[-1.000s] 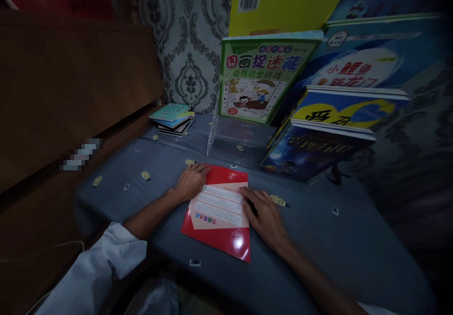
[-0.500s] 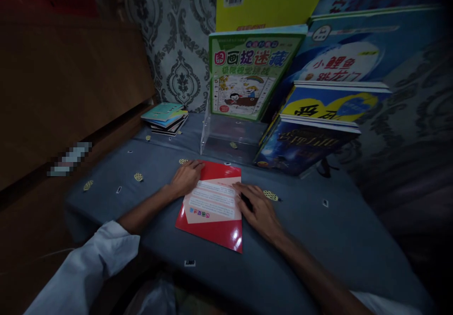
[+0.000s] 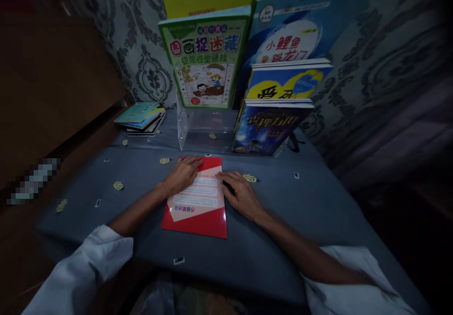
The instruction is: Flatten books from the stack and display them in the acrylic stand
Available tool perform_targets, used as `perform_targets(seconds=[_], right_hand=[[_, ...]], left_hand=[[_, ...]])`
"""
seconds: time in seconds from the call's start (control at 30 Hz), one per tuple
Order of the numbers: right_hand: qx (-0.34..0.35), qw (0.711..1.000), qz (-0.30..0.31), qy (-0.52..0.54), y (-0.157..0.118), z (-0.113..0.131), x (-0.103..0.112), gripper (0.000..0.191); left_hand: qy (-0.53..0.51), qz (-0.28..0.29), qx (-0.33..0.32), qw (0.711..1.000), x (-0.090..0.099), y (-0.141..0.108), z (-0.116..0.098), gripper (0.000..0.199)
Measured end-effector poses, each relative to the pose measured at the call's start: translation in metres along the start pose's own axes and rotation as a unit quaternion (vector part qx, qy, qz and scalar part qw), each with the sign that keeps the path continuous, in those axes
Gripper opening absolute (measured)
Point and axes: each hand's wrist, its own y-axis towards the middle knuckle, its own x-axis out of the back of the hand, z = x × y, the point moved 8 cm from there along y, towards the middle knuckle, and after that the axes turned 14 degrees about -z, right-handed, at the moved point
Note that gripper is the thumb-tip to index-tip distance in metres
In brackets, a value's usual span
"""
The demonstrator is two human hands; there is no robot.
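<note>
While the left hand (image 3: 182, 173) lies loosely open over the upper-left part of a red book (image 3: 201, 226), the right hand (image 3: 241, 196) curves open against its right edge. Light, even pressure would best steady the glossy cover. Beneath is the cloth-covered tabletop (image 3: 255, 258); beyond, a clear display stand (image 3: 181, 133) holds a green picture book (image 3: 205, 60) and, rightward, blue-covered books (image 3: 265, 128).

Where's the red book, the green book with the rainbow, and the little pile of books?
Red book (image 3: 198, 226): head view, its lower red band.
Green book (image 3: 203, 85): head view, its front cover picture.
Pile of books (image 3: 138, 112): head view, top cover.
</note>
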Motion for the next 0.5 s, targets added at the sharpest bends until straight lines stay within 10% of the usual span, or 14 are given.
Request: perform_targets(seconds=[0.5], right_hand=[[0.019, 1.0, -0.01, 0.01, 0.001, 0.002, 0.002, 0.036]], left_hand=[[-0.032, 0.045, -0.056, 0.997, -0.033, 0.036, -0.035, 0.049]])
